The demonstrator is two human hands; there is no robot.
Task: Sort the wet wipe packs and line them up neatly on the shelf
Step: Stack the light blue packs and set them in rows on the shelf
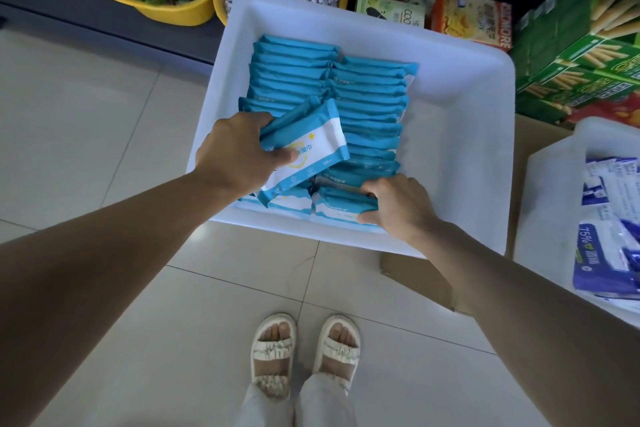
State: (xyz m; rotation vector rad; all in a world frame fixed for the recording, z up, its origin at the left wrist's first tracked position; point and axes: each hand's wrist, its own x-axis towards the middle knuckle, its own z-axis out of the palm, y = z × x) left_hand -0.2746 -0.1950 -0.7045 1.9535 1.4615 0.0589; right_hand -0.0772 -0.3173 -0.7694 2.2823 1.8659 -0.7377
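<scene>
Two rows of packs fill the bin; left hand grips one pack, right hand pinches another at the near edge — seat them upright, edges flush.

Readable print on packs and boxes

The blue-and-white wet wipe pack held in the left hand shows Chinese characters ending in "巾" and a small "10" near its lower edge. The purple-and-white packet in the bin at right reads "75%". The orange carton behind the white tub bears letters ending "MORE" along its red side; smaller print elsewhere is illegible.
</scene>
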